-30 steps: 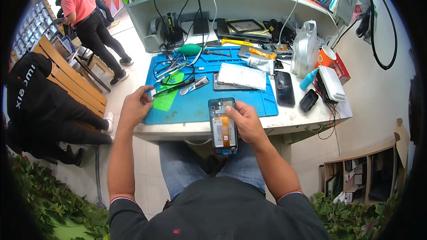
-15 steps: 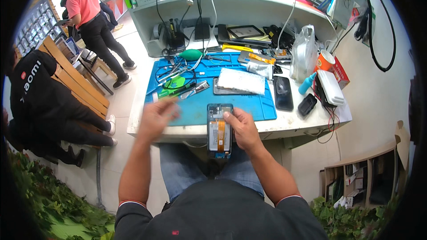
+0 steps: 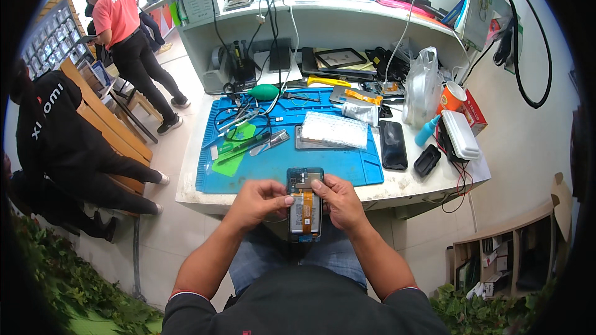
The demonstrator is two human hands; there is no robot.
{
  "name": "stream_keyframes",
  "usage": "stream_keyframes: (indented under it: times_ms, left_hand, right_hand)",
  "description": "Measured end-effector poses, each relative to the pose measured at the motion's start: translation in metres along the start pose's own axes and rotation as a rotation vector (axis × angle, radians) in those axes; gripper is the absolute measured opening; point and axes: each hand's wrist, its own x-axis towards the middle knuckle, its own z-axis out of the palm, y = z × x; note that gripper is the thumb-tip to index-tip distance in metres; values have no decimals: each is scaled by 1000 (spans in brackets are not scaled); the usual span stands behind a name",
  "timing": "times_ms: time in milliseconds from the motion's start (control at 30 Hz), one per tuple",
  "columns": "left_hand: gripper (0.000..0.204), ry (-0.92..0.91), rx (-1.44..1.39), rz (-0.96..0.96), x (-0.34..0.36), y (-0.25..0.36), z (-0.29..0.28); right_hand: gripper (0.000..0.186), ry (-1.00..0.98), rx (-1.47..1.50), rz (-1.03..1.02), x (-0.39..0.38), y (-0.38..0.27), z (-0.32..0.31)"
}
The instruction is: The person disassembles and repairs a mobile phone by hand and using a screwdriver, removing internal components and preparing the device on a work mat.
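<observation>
An opened phone (image 3: 297,220) without its back cover is upright in front of me, over the near edge of the bench. Its battery and an orange flex cable (image 3: 307,211) running down the middle are exposed. My right hand (image 3: 341,201) grips the upper right side, with the thumb lying on the inner parts. At the left side, my left hand (image 3: 259,203) is closed, its thumb at the phone's edge and its other fingers curled. The fingertips behind the phone are hidden. Beyond it lies a blue repair mat (image 3: 261,164).
On the mat are tweezers and pens, green cards (image 3: 231,164), a green air blower (image 3: 264,92) and a bubble-wrapped piece (image 3: 335,130). A black phone (image 3: 393,144), blue bottle (image 3: 427,130) and white case (image 3: 459,136) stand to the right. Two people (image 3: 133,43) are at the left.
My left hand has come from above the mat down to the phone's left side. The phone and my right hand sit slightly lower in view, and the head view has shifted.
</observation>
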Motion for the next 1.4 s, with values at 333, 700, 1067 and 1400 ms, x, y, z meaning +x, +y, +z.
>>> stream_keyframes:
  times_ms: [333, 700, 1067, 1400]
  left_hand:
    - [26, 37, -6, 26, 3, 5, -13]
    - [36, -119, -10, -40, -5, 7, -8]
    - [32, -170, 499, -50, 55, 48, 3]
    - [98, -334, 1274, 503, 209, 100, 12]
  right_hand:
    - [41, -98, -92, 167, -7, -7, -9]
    - [39, -18, 31, 72, -12, -11, -7]
    - [54, 125, 1, -7, -35, -16, -27]
    - [53, 201, -1, -15, -45, -26, -60]
